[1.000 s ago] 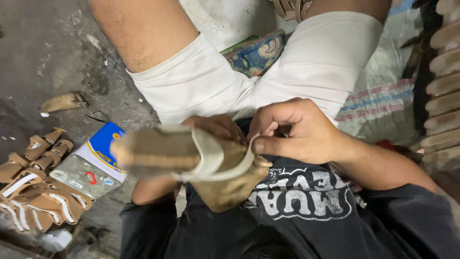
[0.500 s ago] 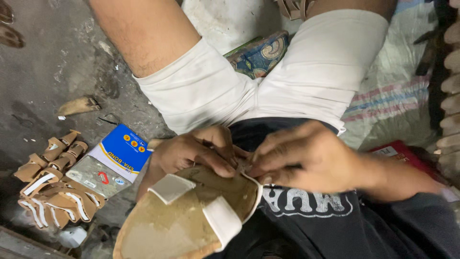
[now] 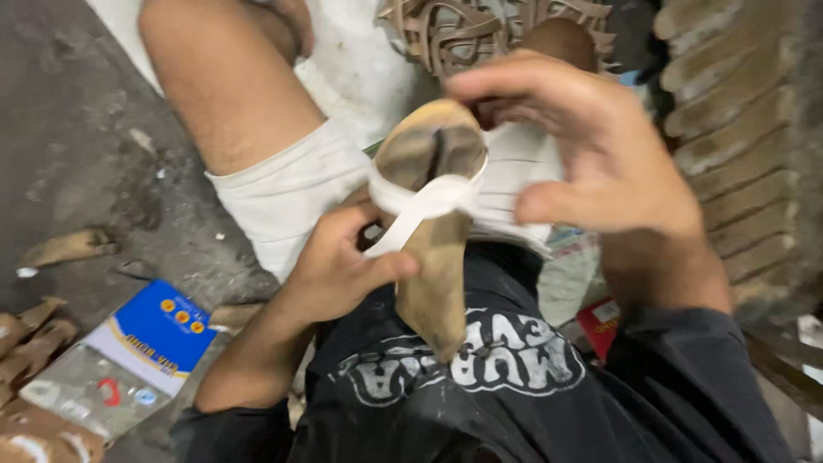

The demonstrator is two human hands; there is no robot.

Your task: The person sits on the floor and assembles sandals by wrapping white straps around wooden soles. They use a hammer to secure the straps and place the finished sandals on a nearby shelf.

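Between our two hands we are holding one tan sandal sole: left hand clamping its white strap, right hand hovering open.

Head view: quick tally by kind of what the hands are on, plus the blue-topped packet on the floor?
Hands: 2, left hand and right hand
Tan sandal sole: 1
White strap: 1
Blue-topped blister packet: 1
Total: 5

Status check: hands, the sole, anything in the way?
Left hand grips sole at white strap. Right hand raised, open. Nothing in the way.
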